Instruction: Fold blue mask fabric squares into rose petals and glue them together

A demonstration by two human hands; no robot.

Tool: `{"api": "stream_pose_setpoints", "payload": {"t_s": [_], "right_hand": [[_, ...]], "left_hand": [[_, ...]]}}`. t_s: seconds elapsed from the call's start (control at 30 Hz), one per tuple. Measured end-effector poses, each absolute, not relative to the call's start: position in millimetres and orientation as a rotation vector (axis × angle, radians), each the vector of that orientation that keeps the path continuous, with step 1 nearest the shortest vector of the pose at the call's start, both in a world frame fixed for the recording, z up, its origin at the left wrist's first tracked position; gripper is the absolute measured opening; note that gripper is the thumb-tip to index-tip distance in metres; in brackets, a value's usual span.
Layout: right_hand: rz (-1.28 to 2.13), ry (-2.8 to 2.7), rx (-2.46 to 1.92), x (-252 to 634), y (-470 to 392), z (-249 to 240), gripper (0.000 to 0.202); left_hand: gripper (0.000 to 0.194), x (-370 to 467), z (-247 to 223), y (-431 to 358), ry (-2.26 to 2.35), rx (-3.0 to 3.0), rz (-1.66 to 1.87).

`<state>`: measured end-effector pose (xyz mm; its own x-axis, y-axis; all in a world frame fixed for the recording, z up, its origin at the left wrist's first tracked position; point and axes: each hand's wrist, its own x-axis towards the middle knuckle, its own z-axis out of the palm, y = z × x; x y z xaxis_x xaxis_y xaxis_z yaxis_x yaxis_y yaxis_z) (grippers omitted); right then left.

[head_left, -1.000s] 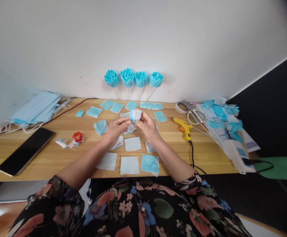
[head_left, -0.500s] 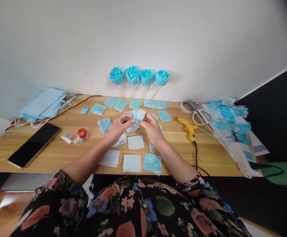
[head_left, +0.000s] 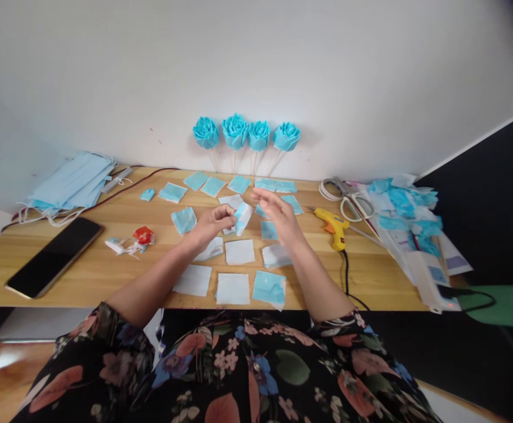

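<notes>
My left hand pinches a small blue-and-white fabric piece between thumb and fingers, above the wooden table. To its right, my right hand is apart from the piece, its fingers spread with nothing between them. Around and below both hands lie several cut squares, some with the blue side up, others with the white side up. One blue square shows just left of my right wrist.
Blue fabric flowers on sticks lean against the wall. Masks, a phone and a red wrapper are at left. A yellow glue gun, scissors, blue scraps and a power strip are at right.
My right hand has let go of the fabric piece, opened and moved slightly right and up. The piece stays in my left hand. The whole view has shifted slightly.
</notes>
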<state>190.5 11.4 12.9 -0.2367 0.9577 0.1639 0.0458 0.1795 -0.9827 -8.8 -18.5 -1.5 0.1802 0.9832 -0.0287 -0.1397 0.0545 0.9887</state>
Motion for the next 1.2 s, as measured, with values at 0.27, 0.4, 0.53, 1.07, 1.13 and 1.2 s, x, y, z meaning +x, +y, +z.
{"api": "stream_pose_setpoints", "payload": {"t_s": [0.27, 0.4, 0.53, 1.07, 1.13, 1.2], "right_hand": [[0.973, -1.774, -1.081, 186.7, 5.8, 15.0, 0.021], [0.971, -1.721, -1.086, 186.8, 8.7, 11.0, 0.017], [0.98, -1.649, -1.077, 186.5, 11.4, 6.8, 0.017], [1.286, -1.499, -0.967, 188.3, 11.3, 11.7, 0.025], [1.306, -1.473, -0.948, 187.3, 11.0, 11.4, 0.024], [1.315, -1.453, -0.942, 186.1, 10.6, 11.1, 0.023]], "left_hand": [[0.024, -7.9, 0.1, -19.9, 1.024, 1.249, 1.034], [0.028, -7.6, -2.3, -17.5, 1.022, 1.198, 1.057], [0.043, -7.9, -1.5, -16.9, 1.015, 1.173, 1.074], [0.037, -12.3, 4.3, -19.5, 1.124, 1.275, 1.183], [0.038, -12.0, 5.4, -21.0, 1.084, 1.272, 1.148], [0.04, -11.5, 5.1, -22.0, 1.06, 1.264, 1.115]]}}
